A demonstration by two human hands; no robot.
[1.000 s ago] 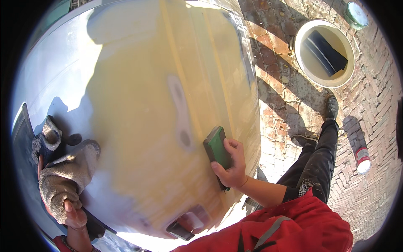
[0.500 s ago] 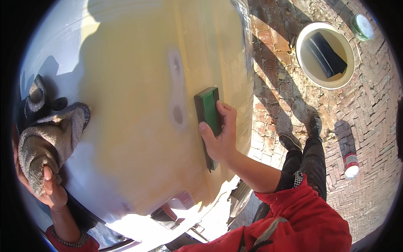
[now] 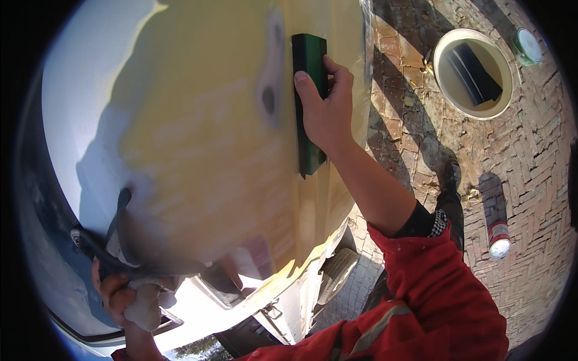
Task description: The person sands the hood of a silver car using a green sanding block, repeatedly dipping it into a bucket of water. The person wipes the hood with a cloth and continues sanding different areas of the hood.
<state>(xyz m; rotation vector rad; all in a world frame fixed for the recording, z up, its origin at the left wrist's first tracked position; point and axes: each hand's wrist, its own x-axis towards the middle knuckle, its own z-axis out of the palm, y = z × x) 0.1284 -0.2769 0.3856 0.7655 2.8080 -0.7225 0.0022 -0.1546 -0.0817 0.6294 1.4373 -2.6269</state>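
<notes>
Two things were held: the right hand (image 3: 328,111) grasped a long green block (image 3: 311,53) across its width, seemingly so that it lay flat against the yellowish panel (image 3: 205,138), near the panel's right edge; the left hand (image 3: 114,295) clutched a grey cloth (image 3: 144,308) by the lower-left edge, perhaps to have it handy.

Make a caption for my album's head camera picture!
Right hand holds a green block on a yellowish panel; left hand holds a cloth.
</notes>
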